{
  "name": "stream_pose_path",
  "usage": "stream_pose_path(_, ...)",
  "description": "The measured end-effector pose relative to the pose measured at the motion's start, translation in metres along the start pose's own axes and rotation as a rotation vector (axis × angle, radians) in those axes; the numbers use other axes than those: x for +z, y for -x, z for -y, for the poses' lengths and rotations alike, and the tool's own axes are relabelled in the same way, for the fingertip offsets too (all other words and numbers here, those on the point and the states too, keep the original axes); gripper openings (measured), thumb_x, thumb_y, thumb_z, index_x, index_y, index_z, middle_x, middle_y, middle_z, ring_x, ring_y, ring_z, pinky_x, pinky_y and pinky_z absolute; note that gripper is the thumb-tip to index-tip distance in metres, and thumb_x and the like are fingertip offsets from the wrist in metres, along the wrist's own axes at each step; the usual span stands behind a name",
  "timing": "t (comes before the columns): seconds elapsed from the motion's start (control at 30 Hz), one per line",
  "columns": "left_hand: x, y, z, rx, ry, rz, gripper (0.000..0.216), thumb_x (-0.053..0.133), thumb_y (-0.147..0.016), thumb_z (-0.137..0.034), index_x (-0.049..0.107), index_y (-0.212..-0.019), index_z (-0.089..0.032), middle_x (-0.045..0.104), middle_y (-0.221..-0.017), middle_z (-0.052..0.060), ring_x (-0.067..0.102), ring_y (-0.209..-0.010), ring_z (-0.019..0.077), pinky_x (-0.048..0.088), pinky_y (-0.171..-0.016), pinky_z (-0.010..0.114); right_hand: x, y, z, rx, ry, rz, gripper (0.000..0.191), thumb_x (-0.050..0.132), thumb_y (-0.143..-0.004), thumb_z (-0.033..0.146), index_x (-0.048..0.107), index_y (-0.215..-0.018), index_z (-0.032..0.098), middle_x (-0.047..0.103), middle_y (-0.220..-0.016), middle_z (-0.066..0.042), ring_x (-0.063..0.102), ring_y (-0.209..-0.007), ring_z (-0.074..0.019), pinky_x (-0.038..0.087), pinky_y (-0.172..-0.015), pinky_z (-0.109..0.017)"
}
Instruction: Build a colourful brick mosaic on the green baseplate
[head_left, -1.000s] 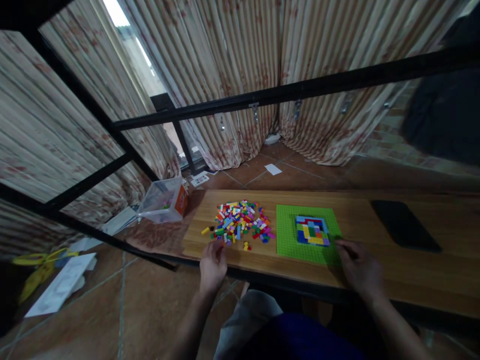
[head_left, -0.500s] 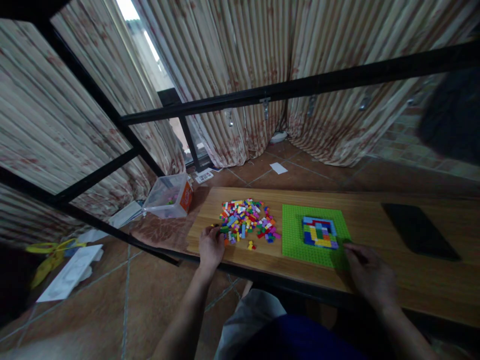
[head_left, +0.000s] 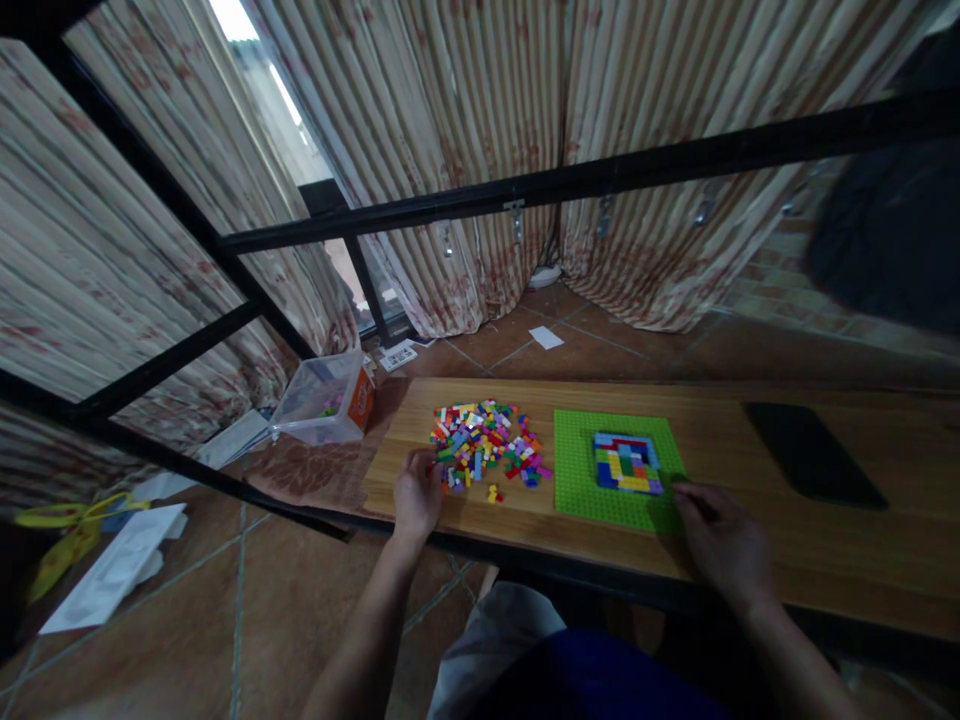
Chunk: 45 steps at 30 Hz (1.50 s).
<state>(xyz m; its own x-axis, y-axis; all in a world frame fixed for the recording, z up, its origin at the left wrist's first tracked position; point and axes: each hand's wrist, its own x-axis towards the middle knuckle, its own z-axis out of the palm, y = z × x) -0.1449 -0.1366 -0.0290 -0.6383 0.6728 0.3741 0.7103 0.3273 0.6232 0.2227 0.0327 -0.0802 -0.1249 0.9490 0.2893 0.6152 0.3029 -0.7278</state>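
Note:
My left hand (head_left: 418, 493) is at the left edge of a pile of small multicoloured toy bricks (head_left: 487, 438), its fingers curled together. Whatever lies between those fingertips is too small to make out. On the right, a green studded baseplate (head_left: 574, 475) carries a low, roughly rectangular build of bricks (head_left: 627, 464) in blue, red, yellow and white. My right hand (head_left: 724, 540) is closed in a pinch by the plate's lower right edge; its fingertips hide anything held. A small yellow and red brick cluster (head_left: 494, 494) sits in front of the pile.
The wooden table (head_left: 525, 530) also bears a dark flat tablet-like object (head_left: 814, 455) at right. Beyond its left end stands a clear plastic box (head_left: 319, 405) with an orange label and a few bricks inside. A black metal bar (head_left: 570, 185) crosses before the curtains.
The view has shifted slightly, so the table's contents appear further left. Both hands stay at nearly the same spots, the left beside the pile and the right by the baseplate.

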Motion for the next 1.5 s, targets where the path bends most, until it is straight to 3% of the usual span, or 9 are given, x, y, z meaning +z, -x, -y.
stream_pose_path(0.17, 0.0, 0.011, -0.016, -0.009, 0.29, 0.042, 0.014, 0.054, -0.085, -0.027, 0.059, -0.095, -0.018, 0.065, -0.1, 0.007, 0.063, -0.097, 0.0194, 0.051, -0.088, 0.034, -0.003, -0.002, 0.01, 0.064, -0.094, -0.021, 0.035, 0.05, -0.082, 0.049, 0.067, -0.089, 0.02, 0.068, -0.099, -0.013, 0.064, -0.091, -0.0288, 0.048, -0.085, -0.044)
stream_pose_path(0.3, 0.008, 0.037, -0.054, -0.037, 0.427, 0.236, 0.014, 0.058, -0.083, -0.027, 0.062, -0.093, -0.019, 0.067, -0.095, 0.006, 0.065, -0.092, 0.0192, 0.051, -0.086, 0.034, -0.008, 0.016, 0.062, 0.037, -0.192, -0.001, 0.033, 0.051, -0.085, 0.048, 0.067, -0.095, 0.021, 0.068, -0.098, -0.01, 0.064, -0.088, -0.0254, 0.05, -0.081, -0.041)
stream_pose_path(0.47, 0.017, 0.071, -0.11, 0.011, 0.546, 0.531, 0.009, 0.058, -0.078, -0.019, 0.064, -0.085, -0.02, 0.068, -0.088, 0.002, 0.064, -0.087, 0.0166, 0.051, -0.084, 0.03, -0.008, 0.055, 0.137, -0.149, -0.384, 0.434, 0.03, 0.058, -0.086, 0.039, 0.067, -0.113, 0.029, 0.068, -0.107, -0.005, 0.062, -0.101, -0.0216, 0.05, -0.088, -0.035)
stream_pose_path(0.53, 0.017, 0.075, -0.124, -0.001, 0.577, 0.584, 0.011, 0.058, -0.077, -0.018, 0.065, -0.085, -0.02, 0.069, -0.089, 0.002, 0.064, -0.087, 0.0162, 0.05, -0.085, 0.029, -0.01, 0.066, 0.147, -0.122, -0.449, 0.493, 0.028, 0.055, -0.089, 0.038, 0.069, -0.111, 0.029, 0.069, -0.106, -0.005, 0.062, -0.101, -0.0214, 0.049, -0.089, -0.035)
stream_pose_path(0.73, 0.026, 0.075, -0.134, -0.196, 0.77, 0.639, 0.017, 0.064, -0.071, -0.021, 0.063, -0.088, -0.019, 0.069, -0.088, 0.004, 0.065, -0.085, 0.0167, 0.052, -0.079, 0.028, -0.01, 0.074, 0.131, 0.111, -0.56, 0.506, 0.028, 0.062, -0.083, 0.04, 0.072, -0.104, 0.025, 0.07, -0.094, -0.005, 0.064, -0.092, -0.0219, 0.05, -0.083, -0.034)
stream_pose_path(0.93, 0.047, 0.083, -0.136, -0.382, 0.932, 0.666, 0.02, 0.071, -0.066, -0.03, 0.066, -0.08, -0.017, 0.071, -0.077, 0.003, 0.067, -0.073, 0.0165, 0.054, -0.072, 0.028, -0.002, 0.079, 0.125, 0.326, -0.775, 0.407, 0.032, 0.072, -0.074, 0.045, 0.074, -0.095, 0.022, 0.072, -0.085, -0.004, 0.065, -0.081, -0.0193, 0.051, -0.076, -0.031)
stream_pose_path(1.17, 0.046, 0.076, -0.143, -0.318, 0.901, 0.673, 0.016, 0.071, -0.067, -0.029, 0.07, -0.076, -0.017, 0.072, -0.073, 0.003, 0.066, -0.068, 0.0154, 0.053, -0.067, 0.025, -0.01, 0.074, 0.131, 0.462, -0.93, 0.39, 0.033, 0.079, -0.063, 0.047, 0.076, -0.083, 0.02, 0.072, -0.075, -0.003, 0.06, -0.062, -0.0133, 0.049, -0.06, -0.026)
stream_pose_path(1.33, 0.048, 0.076, -0.142, -0.281, 0.903, 0.698, 0.018, 0.071, -0.069, -0.032, 0.072, -0.079, -0.017, 0.072, -0.075, 0.004, 0.065, -0.069, 0.0161, 0.053, -0.068, 0.026, -0.013, 0.07, 0.129, 0.577, -0.986, 0.392, 0.037, 0.081, -0.061, 0.046, 0.077, -0.085, 0.018, 0.068, -0.064, -0.002, 0.054, -0.052, -0.0103, 0.046, -0.052, -0.024)
stream_pose_path(1.5, 0.054, 0.068, -0.135, -0.289, 0.892, 0.597, 0.025, 0.07, -0.071, -0.038, 0.071, -0.083, -0.016, 0.07, -0.073, 0.004, 0.064, -0.068, 0.0161, 0.052, -0.065, 0.026, -0.016, 0.052, 0.108, 0.567, -0.945, 0.145, 0.043, 0.081, -0.06, 0.045, 0.075, -0.094, 0.018, 0.07, -0.074, -0.004, 0.06, -0.061, -0.0143, 0.052, -0.064, -0.031)
